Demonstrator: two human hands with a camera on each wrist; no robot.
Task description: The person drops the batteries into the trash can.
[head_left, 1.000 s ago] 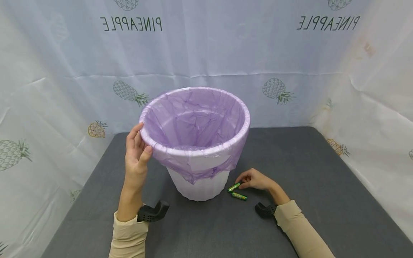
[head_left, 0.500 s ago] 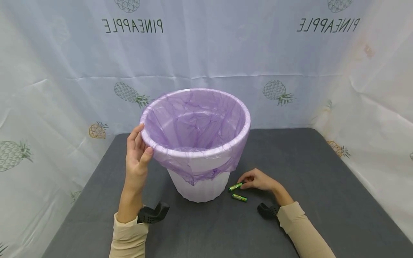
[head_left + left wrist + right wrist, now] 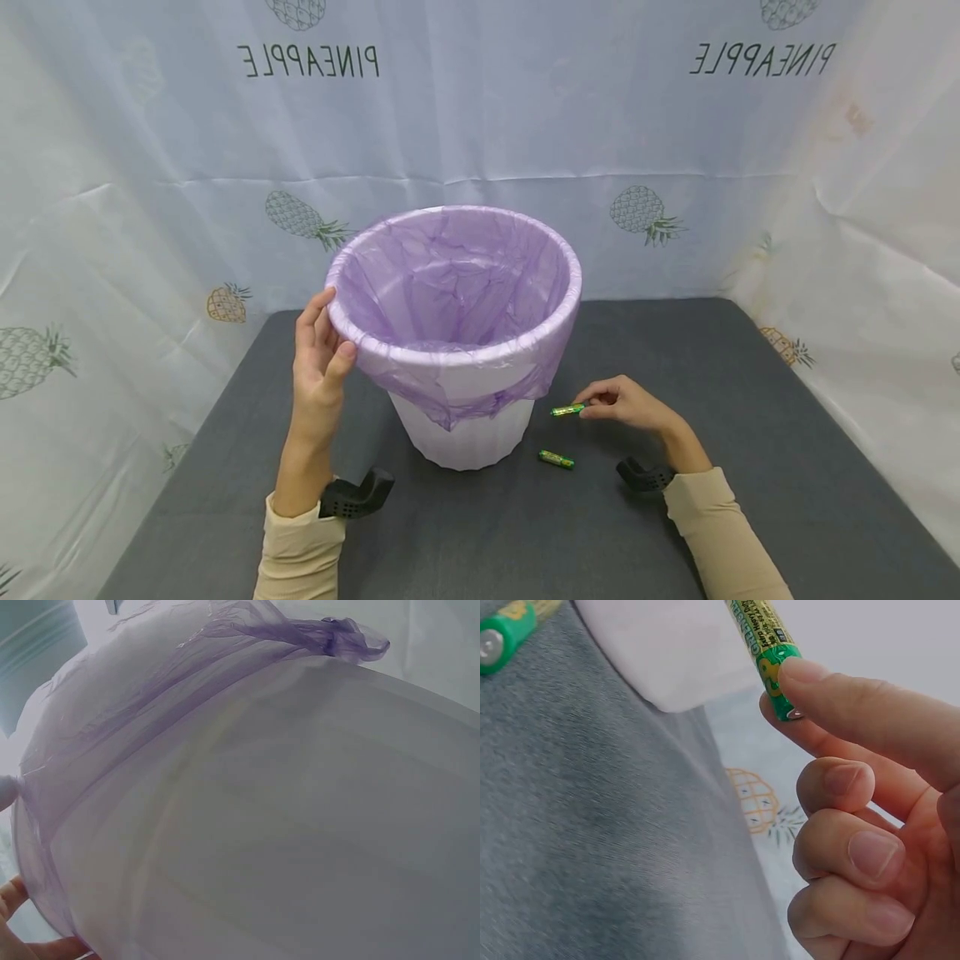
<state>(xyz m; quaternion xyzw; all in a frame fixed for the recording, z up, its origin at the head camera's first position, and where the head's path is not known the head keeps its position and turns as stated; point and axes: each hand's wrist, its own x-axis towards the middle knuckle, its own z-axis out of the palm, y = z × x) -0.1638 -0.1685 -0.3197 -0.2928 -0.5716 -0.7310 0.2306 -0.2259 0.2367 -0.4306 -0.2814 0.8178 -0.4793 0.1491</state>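
A white trash can (image 3: 461,437) stands mid-table, lined with a purple plastic bag (image 3: 465,308) folded over its rim. My left hand (image 3: 317,379) grips the rim at its left side, thumb in front and fingers farther back. To the right of the can, my right hand (image 3: 630,404) pinches a green and yellow battery (image 3: 769,652) by one end between thumb and index finger, the other fingers curled in. In the head view, that battery points left toward the can. A second, matching battery (image 3: 557,459) lies on the table just below it.
The dark grey tabletop (image 3: 465,542) runs under everything. White curtains printed with pineapples (image 3: 637,207) hang behind it and along both sides. Black wrist mounts (image 3: 356,496) sit on both forearms.
The right hand has lifted one battery from beside the other and carried it slightly up and to the right. The left hand keeps its place on the rim.
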